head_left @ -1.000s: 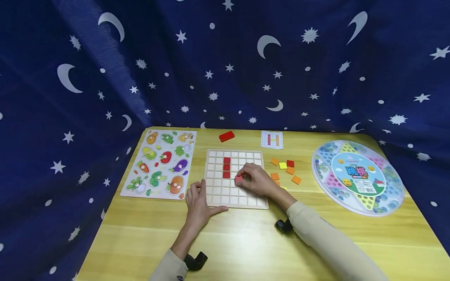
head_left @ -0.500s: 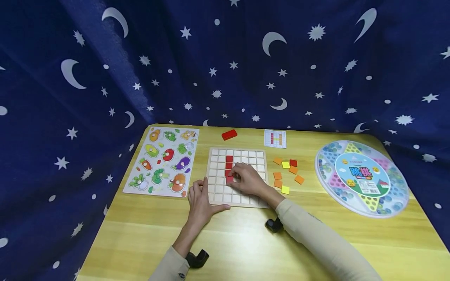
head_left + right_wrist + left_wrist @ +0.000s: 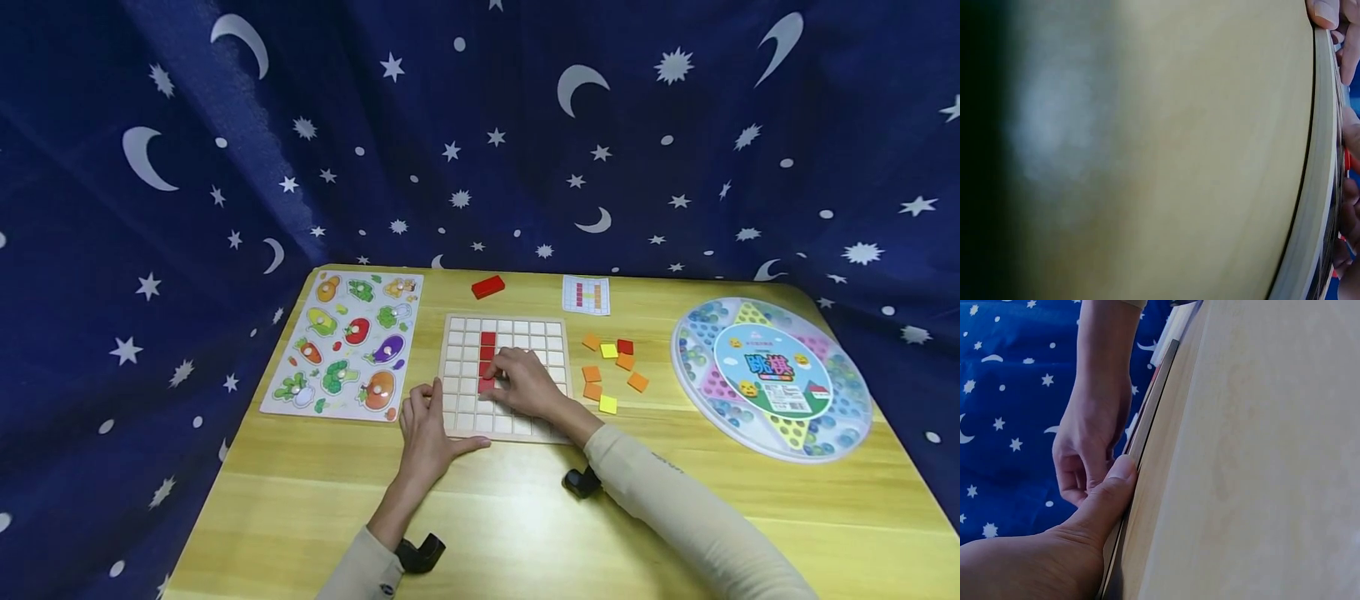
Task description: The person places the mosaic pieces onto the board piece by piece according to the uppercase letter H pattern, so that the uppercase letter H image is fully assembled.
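A wooden grid board (image 3: 465, 422) with pale square cells lies on the table. Three red square tiles (image 3: 487, 353) form a column on it. Just below them, my right hand (image 3: 531, 385) pinches another red tile (image 3: 486, 386) down at a cell, its fingertips partly covering it. My left hand (image 3: 427, 437) rests at the board's near left corner, fingers along the left side and thumb along the front edge. In the left wrist view, the left thumb (image 3: 1110, 490) touches the board's edge. Only a few fingers and the board's rim (image 3: 1319, 156) show in the right wrist view.
Right of the board lie several loose orange, yellow and red tiles (image 3: 592, 374). Behind it are a red block (image 3: 488, 287) and a printed pattern card (image 3: 587, 295). A vegetable puzzle board (image 3: 341, 346) lies left, a round Chinese checkers set (image 3: 772, 379) right.
The right hand has moved left with the red tile and brought it to the foot of the red column. The left hand stays at the board's corner. The head view has shifted slightly.
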The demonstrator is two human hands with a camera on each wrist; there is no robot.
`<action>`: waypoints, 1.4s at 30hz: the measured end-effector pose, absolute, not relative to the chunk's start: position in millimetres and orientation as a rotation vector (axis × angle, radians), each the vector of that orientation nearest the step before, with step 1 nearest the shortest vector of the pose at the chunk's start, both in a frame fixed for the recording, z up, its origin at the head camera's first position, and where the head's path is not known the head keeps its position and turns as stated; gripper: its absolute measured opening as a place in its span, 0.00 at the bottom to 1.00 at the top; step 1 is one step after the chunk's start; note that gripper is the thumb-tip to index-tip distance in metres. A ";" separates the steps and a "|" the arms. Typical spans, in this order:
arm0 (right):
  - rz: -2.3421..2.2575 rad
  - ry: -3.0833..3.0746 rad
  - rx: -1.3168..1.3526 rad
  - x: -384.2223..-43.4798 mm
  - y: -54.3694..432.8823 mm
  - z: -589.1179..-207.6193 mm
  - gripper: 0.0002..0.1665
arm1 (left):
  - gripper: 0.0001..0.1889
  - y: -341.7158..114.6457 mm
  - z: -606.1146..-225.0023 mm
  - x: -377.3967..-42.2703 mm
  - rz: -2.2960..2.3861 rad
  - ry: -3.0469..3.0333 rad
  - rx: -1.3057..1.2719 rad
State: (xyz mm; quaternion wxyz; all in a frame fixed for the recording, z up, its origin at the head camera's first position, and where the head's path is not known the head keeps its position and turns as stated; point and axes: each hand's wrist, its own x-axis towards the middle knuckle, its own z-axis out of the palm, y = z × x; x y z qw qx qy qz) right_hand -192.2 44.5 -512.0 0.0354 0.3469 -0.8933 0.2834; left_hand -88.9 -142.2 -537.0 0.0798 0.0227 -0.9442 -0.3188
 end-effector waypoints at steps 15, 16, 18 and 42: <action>0.797 -2.812 1.082 -186.8 47.1 -512.7 0.17 | 0.68 -141.8 -536.3 -85.9 -0.977 -2.826 0.082; 0.798 -2.819 1.079 -186.2 47.0 -512.6 0.17 | 0.68 -141.9 -536.4 -85.4 -0.981 -2.825 0.083; 0.801 -2.827 1.078 -185.3 46.8 -512.0 0.17 | 0.68 -141.9 -536.5 -84.9 -0.986 -2.823 0.084; 0.915 -2.678 1.094 -193.9 84.6 -504.3 0.12 | 0.68 -141.2 -535.4 -86.7 -1.014 -2.821 0.082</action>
